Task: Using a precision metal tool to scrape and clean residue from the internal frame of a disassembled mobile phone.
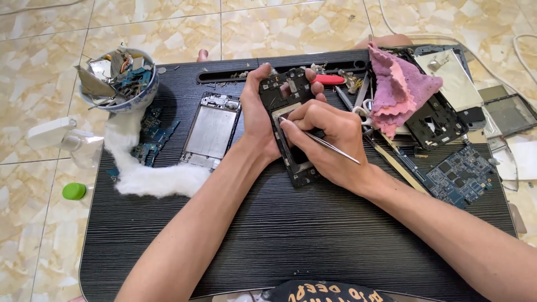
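Two hands occupy the head view: left hand clasps the opened phone frame above the black tray table; right hand pinches tweezers inside it. Disassembly looks advanced (circuit board and metal midframe already out); internals remain.

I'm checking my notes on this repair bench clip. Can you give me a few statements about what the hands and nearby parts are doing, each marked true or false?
1. The left hand grips the black phone frame and tilts it up off the black table. True.
2. The right hand holds a red screwdriver. False: it holds thin metal tweezers, whose tip is on the frame; the red-handled tool lies on the table behind.
3. A pink cloth lies to the right of the hands. True.
4. The bowl at the left is empty. False: it holds circuit boards and scraps.
5. White cotton wool lies beside a silver phone chassis. True.
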